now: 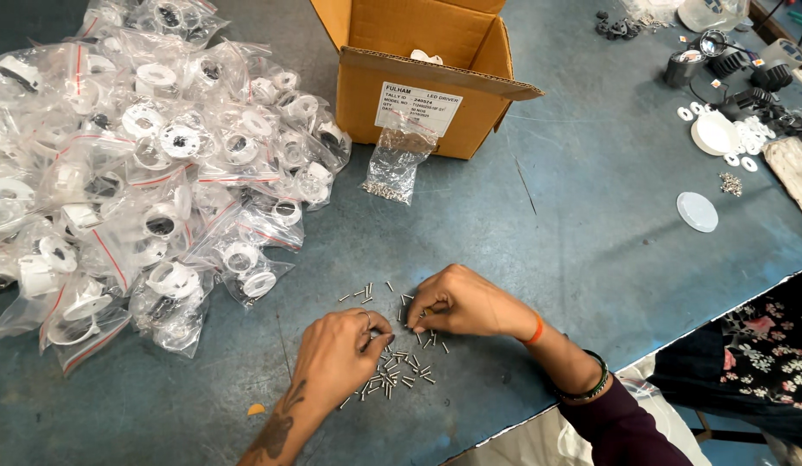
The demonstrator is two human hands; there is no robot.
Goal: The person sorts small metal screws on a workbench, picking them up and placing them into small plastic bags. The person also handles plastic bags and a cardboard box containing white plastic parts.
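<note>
Several small silver screws [399, 369] lie scattered on the blue-grey table [582, 224] near its front edge. My left hand [336, 355] rests beside the pile, its fingers curled and pinched at the screws. My right hand [460, 302] hovers just above and to the right, fingertips pinching one or two screws. Whether the left hand holds screws inside is hidden by the fingers.
A heap of clear bags with white plastic parts [133, 173] fills the left. An open cardboard box [423, 73] stands at the back centre with a small bag of screws [397, 164] leaning on it. White discs [697, 211] and black lamp parts [729, 65] lie at the right.
</note>
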